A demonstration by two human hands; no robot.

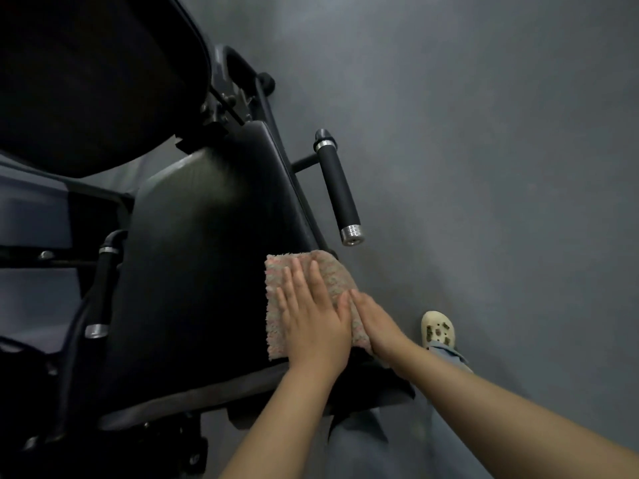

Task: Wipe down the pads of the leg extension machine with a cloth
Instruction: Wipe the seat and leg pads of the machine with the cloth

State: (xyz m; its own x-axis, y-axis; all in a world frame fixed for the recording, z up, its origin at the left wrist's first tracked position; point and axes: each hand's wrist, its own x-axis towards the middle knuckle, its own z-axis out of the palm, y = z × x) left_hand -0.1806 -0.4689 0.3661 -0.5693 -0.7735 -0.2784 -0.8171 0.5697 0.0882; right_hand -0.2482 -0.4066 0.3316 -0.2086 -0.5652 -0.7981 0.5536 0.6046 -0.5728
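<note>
Two hands flat on the cloth (304, 299), left hand (313, 323) spread wide, right hand (375, 323) straight-fingered at its right edge, gripping nothing; pressed onto the seat pad's (193, 254) near right corner, probably for even wiping pressure.

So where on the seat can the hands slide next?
The seat pad is bare from the cloth up to the backrest and across to the far handle. The near corner is crowded: left hand and right hand press the cloth.

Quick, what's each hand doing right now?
Left hand: open, pressing flat on the cloth.
Right hand: open, fingers on the cloth's edge.
</note>
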